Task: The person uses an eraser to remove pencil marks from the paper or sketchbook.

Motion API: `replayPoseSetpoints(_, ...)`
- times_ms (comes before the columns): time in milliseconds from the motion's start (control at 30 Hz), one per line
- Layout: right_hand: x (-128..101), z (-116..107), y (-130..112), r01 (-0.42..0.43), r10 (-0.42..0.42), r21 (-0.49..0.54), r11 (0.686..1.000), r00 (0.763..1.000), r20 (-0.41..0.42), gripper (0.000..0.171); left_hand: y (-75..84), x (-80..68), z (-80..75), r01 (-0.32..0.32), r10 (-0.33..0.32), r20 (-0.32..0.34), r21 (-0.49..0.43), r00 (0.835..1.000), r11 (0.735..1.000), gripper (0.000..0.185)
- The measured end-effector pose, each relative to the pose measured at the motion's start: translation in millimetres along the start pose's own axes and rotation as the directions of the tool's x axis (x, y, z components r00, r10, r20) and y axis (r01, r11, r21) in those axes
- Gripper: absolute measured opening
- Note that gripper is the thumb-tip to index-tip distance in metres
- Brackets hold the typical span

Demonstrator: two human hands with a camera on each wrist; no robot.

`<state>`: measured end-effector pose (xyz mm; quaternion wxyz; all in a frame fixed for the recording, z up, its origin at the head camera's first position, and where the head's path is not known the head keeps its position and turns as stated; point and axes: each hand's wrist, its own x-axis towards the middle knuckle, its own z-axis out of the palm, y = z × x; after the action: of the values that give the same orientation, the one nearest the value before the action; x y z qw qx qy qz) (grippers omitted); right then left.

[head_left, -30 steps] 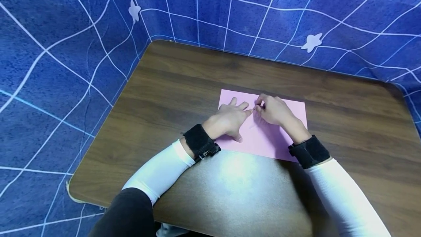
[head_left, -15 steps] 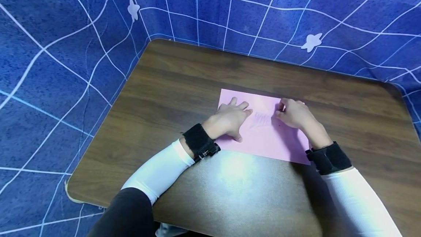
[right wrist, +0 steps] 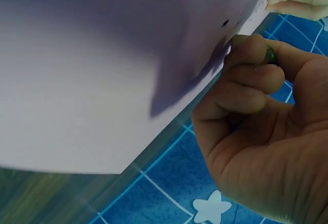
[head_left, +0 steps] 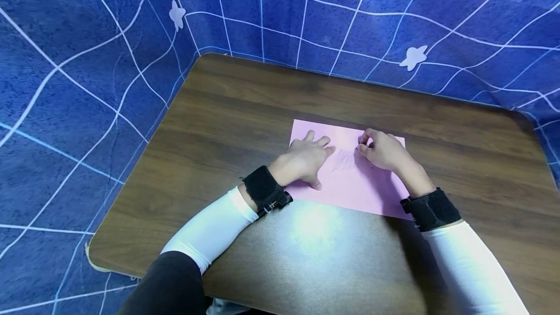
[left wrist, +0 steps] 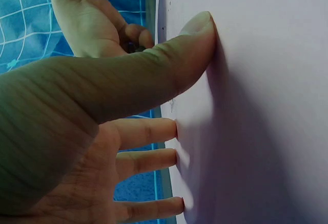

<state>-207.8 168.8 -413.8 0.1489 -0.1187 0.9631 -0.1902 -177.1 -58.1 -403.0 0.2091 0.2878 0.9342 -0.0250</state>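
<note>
We hold the pink paper (head_left: 350, 179) flat on the table (head_left: 245, 111) under our spread left hand (head_left: 304, 159). Beside it our right hand (head_left: 380, 152) pinches a small dark thing (right wrist: 270, 55), probably a crayon, rubbing faint marks. Next likely calls for steady strokes.

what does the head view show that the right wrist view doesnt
Only the head view shows the whole brown table, the blue grid cloth around it, both white sleeves, the black wrist straps, and the left hand lying flat on the pink paper.

Only the right wrist view shows, close up, a small dark object pinched in the right hand; what it is cannot be told.

Both show the pink paper, the right hand with curled fingers at it, and the blue cloth with its pale stars.
</note>
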Motion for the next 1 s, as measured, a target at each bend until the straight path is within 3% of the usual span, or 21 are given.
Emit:
replayPoseSetpoints(267, -3.8, -1.7, -6.4, -0.003, -0.001, -0.079, 0.997, 0.998, -0.056, 0.021, -0.3, -0.1, 1.3, 0.001, -0.001, -0.002, -0.003, 1.0, 1.0, 0.111)
replayPoseSetpoints(400, 1.4, 4.0, -13.1, 0.035, -0.035, 0.032, 0.999, 0.999, -0.006, 0.022, -0.8, -0.4, 1.3, 0.005, -0.005, 0.001, 0.003, 1.0, 1.0, 0.111)
replayPoseSetpoints(533, 3.6, 8.5, -15.3, 0.017, -0.021, 0.106, 0.994, 0.999, 0.038, 0.018, -0.8, -0.7, 0.8, 0.005, -0.005, 0.001, -0.002, 1.0, 1.0, 0.112)
replayPoseSetpoints(833, -3.9, 1.5, -0.7, -0.061, 0.062, 0.009, 0.998, 0.997, -0.036, 0.018, -1.3, 0.1, 2.4, -0.005, 0.005, -0.003, 0.0, 1.0, 1.0, 0.112)
replayPoseSetpoints(1000, -5.5, -0.3, 1.9, -0.062, 0.061, -0.011, 0.998, 0.996, -0.06, 0.02, -1.6, -0.3, 2.0, -0.012, 0.012, -0.003, 0.002, 1.0, 1.0, 0.112)
